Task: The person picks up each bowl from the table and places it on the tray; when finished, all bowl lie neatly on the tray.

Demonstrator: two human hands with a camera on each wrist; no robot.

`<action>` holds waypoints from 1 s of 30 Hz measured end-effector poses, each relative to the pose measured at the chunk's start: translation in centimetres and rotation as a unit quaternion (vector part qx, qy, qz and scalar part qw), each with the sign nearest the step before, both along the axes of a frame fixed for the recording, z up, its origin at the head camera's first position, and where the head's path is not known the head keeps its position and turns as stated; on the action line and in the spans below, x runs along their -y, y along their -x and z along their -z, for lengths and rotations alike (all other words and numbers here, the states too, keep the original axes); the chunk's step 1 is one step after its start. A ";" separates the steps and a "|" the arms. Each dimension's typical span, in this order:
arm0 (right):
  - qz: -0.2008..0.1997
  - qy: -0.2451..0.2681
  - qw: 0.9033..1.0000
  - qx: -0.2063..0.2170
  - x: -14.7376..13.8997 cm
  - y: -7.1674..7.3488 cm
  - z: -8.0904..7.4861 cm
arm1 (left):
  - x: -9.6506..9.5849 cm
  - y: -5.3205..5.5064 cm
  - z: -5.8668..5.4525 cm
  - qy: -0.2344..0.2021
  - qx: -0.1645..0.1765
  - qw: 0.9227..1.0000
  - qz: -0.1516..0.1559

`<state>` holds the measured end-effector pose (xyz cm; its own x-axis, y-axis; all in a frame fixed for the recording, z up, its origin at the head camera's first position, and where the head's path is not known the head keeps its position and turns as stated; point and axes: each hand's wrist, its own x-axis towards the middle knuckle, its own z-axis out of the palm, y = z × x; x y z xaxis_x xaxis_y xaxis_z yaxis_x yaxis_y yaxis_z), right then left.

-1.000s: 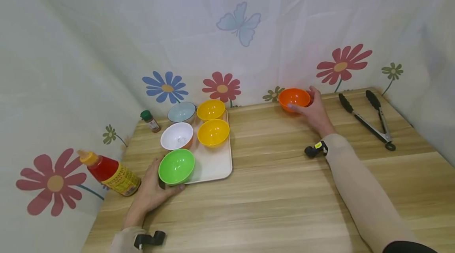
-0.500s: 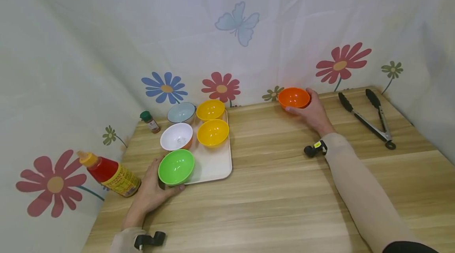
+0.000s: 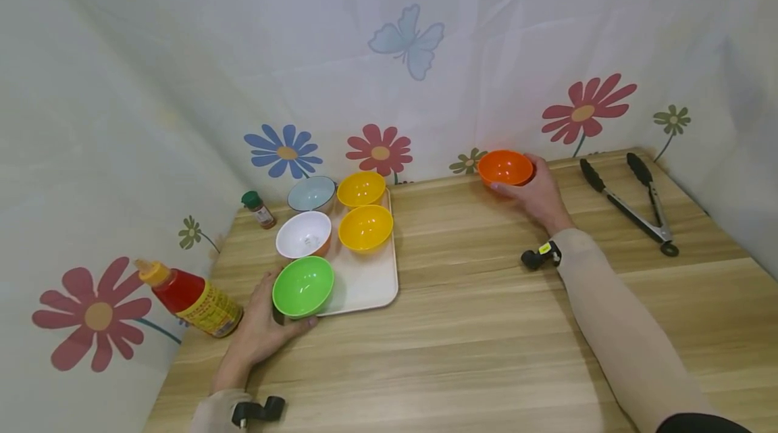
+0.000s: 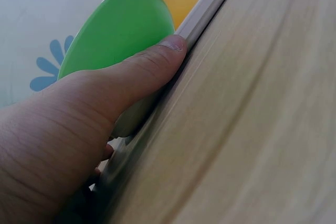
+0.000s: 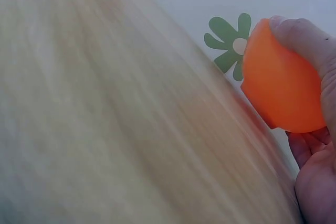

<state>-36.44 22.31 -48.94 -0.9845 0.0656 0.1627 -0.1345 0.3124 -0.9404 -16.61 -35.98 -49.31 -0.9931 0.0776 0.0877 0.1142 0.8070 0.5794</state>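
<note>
My left hand point(image 3: 261, 328) curls round the near left corner of the white tray point(image 3: 371, 288), thumb along its front rim. Just inside that hand sits a green bowl point(image 3: 302, 288), close against the thumb in the left wrist view. Behind it on the tray are a white bowl point(image 3: 302, 234), a grey-blue bowl point(image 3: 311, 193) and two yellow bowls point(image 3: 365, 227). Far to the right, my right hand point(image 3: 537, 196) grips an orange bowl point(image 3: 504, 168) by its side, thumb at the front. Whether that bowl's base touches the table cannot be told.
A red sauce bottle point(image 3: 194, 301) with a yellow cap stands left of the tray, by the wall sheet. A small green-capped spice jar point(image 3: 258, 210) is at the back left. Spread tongs point(image 3: 638, 217) lie at the right. The flowered sheet point(image 3: 425, 115) bounds the wooden table point(image 3: 450, 352).
Both hands stay almost where they were. The orange bowl looks slightly shifted in the right hand's grip; the tray and its bowls keep their places.
</note>
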 end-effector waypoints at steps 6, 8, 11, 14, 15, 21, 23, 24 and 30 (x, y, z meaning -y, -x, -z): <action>0.009 0.004 1.000 -0.009 -0.2 0.1 0.1 | -0.1 0.0 -0.1 -0.001 -0.003 1.000 0.001; 0.011 0.007 1.000 -0.008 -0.2 0.0 0.0 | 0.0 0.1 0.0 0.000 -0.005 1.000 0.003; 0.014 0.016 1.000 -0.006 -0.3 -0.2 -0.3 | 0.1 0.2 0.1 0.002 -0.006 1.000 0.003; 0.015 0.025 1.000 -0.003 -0.4 -0.2 -0.9 | 0.2 0.2 0.1 0.002 -0.004 1.000 0.004; 0.015 0.026 1.000 -0.002 -0.5 -0.2 -1.0 | 0.1 0.2 0.1 0.003 -0.003 1.000 0.004; 0.010 0.037 0.999 -0.009 -0.5 -0.6 -2.5 | 0.1 0.2 0.1 0.004 -0.002 1.000 0.001; 0.009 0.041 0.999 -0.015 -0.4 -0.7 -3.0 | 0.1 0.2 0.1 0.003 -0.003 1.000 0.002; 0.010 0.041 0.999 -0.019 -0.4 -0.8 -3.2 | 0.1 0.2 0.1 0.003 -0.004 1.000 0.003; 0.008 0.037 0.999 -0.037 0.1 -1.2 -5.0 | 0.0 0.1 0.1 -0.003 -0.013 1.000 0.009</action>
<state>-35.26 22.24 -43.92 -0.9686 0.0967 0.2289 -0.1997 0.2453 -0.9487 -16.74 -36.02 -49.42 -0.9890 0.0951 0.1134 0.1437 0.8010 0.5811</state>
